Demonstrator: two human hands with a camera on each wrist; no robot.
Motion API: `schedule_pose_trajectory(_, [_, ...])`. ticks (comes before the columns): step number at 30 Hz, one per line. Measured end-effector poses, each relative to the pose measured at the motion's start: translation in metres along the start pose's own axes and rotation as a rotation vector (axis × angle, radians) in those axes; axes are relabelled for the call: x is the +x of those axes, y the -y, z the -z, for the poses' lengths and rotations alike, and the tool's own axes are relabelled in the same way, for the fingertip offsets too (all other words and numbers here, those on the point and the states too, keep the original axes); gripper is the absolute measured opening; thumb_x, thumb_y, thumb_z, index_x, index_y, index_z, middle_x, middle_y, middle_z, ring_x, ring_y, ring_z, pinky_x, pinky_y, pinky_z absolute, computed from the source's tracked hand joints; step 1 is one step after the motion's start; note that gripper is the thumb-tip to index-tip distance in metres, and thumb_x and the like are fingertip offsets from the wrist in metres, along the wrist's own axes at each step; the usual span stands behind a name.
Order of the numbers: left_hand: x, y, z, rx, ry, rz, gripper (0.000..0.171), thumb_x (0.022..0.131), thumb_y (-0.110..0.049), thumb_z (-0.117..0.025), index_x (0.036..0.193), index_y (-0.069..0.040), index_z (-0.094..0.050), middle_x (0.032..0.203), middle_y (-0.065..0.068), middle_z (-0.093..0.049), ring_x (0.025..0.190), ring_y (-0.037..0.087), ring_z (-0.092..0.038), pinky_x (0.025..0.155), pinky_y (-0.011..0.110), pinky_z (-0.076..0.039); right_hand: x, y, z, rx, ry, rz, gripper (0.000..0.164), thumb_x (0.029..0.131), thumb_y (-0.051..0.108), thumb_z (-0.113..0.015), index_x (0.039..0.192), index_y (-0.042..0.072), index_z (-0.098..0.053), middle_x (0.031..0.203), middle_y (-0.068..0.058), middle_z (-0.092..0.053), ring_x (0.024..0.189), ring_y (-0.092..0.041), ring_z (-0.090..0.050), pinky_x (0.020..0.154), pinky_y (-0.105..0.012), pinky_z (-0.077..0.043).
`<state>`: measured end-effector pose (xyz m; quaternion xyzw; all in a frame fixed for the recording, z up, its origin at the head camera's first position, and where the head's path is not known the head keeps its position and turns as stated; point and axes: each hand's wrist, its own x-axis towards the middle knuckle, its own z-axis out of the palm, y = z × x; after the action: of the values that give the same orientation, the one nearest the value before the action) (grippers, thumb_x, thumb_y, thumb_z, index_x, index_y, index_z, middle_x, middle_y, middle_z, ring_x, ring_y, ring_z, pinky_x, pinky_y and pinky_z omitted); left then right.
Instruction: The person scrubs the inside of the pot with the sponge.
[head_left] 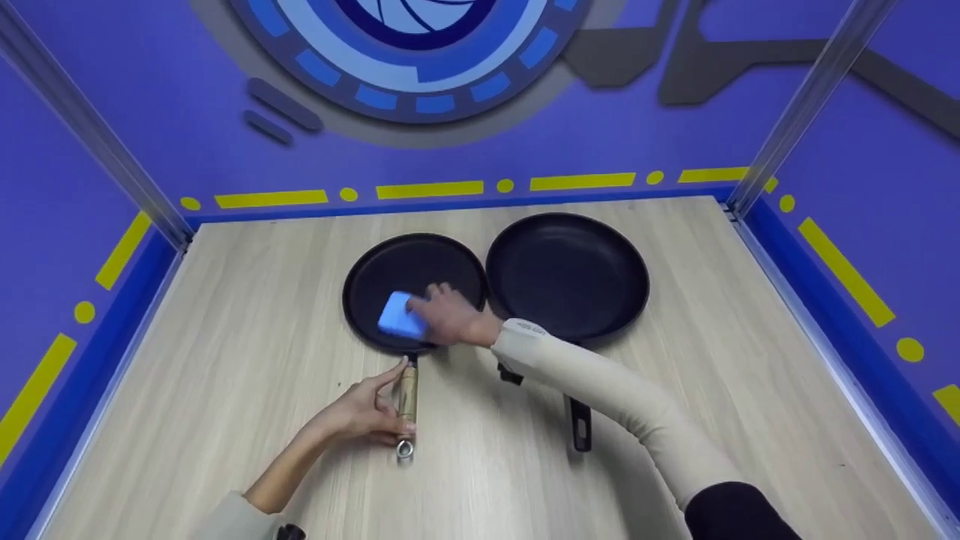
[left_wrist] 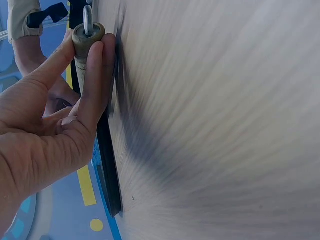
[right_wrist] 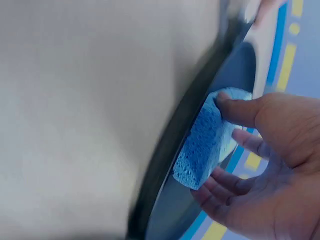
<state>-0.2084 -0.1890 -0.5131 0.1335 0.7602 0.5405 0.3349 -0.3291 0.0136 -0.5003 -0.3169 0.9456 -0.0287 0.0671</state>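
A blue sponge [head_left: 401,316] is in my right hand [head_left: 448,315], over the near part of a flat black pan [head_left: 420,262]. The right wrist view shows the porous sponge [right_wrist: 200,145] pinched between thumb and fingers, its edge against the inside of the pan [right_wrist: 175,200]. My left hand [head_left: 367,409] grips the pan's wooden handle [head_left: 407,394], which ends in a metal ring [head_left: 405,450]. Up close in the left wrist view, the left hand [left_wrist: 65,115] has its thumb and fingers around the handle's end [left_wrist: 89,40].
A larger, deeper black frying pan [head_left: 568,270] stands right beside the flat one, its black handle [head_left: 580,424] pointing toward me under the right forearm. Both are on a light wood table [head_left: 255,315]. Blue-purple panels [head_left: 150,90] with yellow marks enclose the back and sides.
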Motion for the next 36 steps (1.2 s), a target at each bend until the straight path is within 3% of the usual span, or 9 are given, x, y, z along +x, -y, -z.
schedule_pose_trajectory(5, [-0.003, 0.001, 0.003, 0.01, -0.005, -0.004, 0.11, 0.085, -0.008, -0.083, 0.164, -0.005, -0.007, 0.074, 0.006, -0.075, 0.066, 0.013, -0.073, 0.07, 0.036, -0.066, -0.001, 0.013, -0.001, -0.011, 0.017, 0.131, 0.048, 0.096, 0.011, -0.068, 0.14, 0.024, -0.053, 0.135, -0.016, -0.056, 0.121, -0.033, -0.055, 0.102, -0.044, -0.054])
schedule_pose_trajectory(14, [-0.001, 0.003, 0.0, -0.016, -0.008, 0.009, 0.11, 0.085, -0.006, -0.083, 0.165, -0.008, -0.007, 0.072, 0.003, -0.073, 0.066, 0.012, -0.072, 0.069, 0.032, -0.065, -0.004, -0.017, 0.011, 0.043, 0.142, 0.228, 0.041, 0.102, 0.011, -0.062, 0.138, 0.029, -0.055, 0.142, -0.014, -0.052, 0.127, -0.033, -0.051, 0.106, -0.045, -0.051])
schedule_pose_trajectory(20, [-0.001, 0.001, 0.0, 0.002, -0.017, 0.01, 0.11, 0.085, -0.006, -0.083, 0.165, -0.009, -0.008, 0.072, 0.004, -0.074, 0.065, 0.013, -0.072, 0.068, 0.033, -0.065, -0.006, -0.034, 0.023, -0.029, 0.198, 0.16, 0.05, 0.098, -0.003, -0.06, 0.137, 0.027, -0.053, 0.14, -0.012, -0.051, 0.124, -0.03, -0.052, 0.105, -0.044, -0.052])
schedule_pose_trajectory(24, [0.0, 0.0, -0.001, 0.002, -0.027, 0.02, 0.11, 0.084, -0.005, -0.083, 0.165, -0.01, -0.009, 0.072, 0.004, -0.073, 0.065, 0.014, -0.072, 0.069, 0.035, -0.066, -0.001, -0.049, 0.026, -0.046, 0.166, 0.107, 0.047, 0.097, -0.008, -0.056, 0.135, 0.02, -0.055, 0.136, -0.014, -0.054, 0.121, -0.032, -0.055, 0.101, -0.046, -0.055])
schedule_pose_trajectory(29, [0.0, -0.001, -0.003, -0.003, -0.03, 0.034, 0.11, 0.084, -0.006, -0.084, 0.165, -0.012, -0.01, 0.072, 0.004, -0.074, 0.064, 0.013, -0.072, 0.069, 0.036, -0.066, 0.011, -0.063, 0.025, -0.11, 0.109, 0.006, 0.051, 0.098, -0.006, -0.058, 0.143, 0.015, -0.047, 0.139, -0.019, -0.053, 0.123, -0.037, -0.058, 0.096, -0.047, -0.059])
schedule_pose_trajectory(33, [0.0, -0.001, -0.003, 0.02, -0.025, 0.031, 0.11, 0.084, -0.007, -0.084, 0.165, -0.011, -0.009, 0.073, 0.006, -0.074, 0.064, 0.012, -0.071, 0.069, 0.035, -0.066, 0.02, -0.066, 0.021, -0.189, 0.123, -0.057, 0.067, 0.101, 0.0, -0.058, 0.159, 0.02, -0.032, 0.146, -0.023, -0.049, 0.127, -0.038, -0.058, 0.094, -0.047, -0.061])
schedule_pose_trajectory(36, [0.0, -0.002, -0.002, 0.032, -0.025, 0.032, 0.11, 0.084, -0.008, -0.084, 0.165, -0.011, -0.009, 0.073, 0.007, -0.075, 0.064, 0.012, -0.072, 0.069, 0.036, -0.066, 0.025, -0.065, 0.019, -0.219, 0.132, -0.083, 0.067, 0.103, 0.003, -0.056, 0.161, 0.024, -0.031, 0.148, -0.023, -0.048, 0.129, -0.038, -0.057, 0.097, -0.047, -0.06])
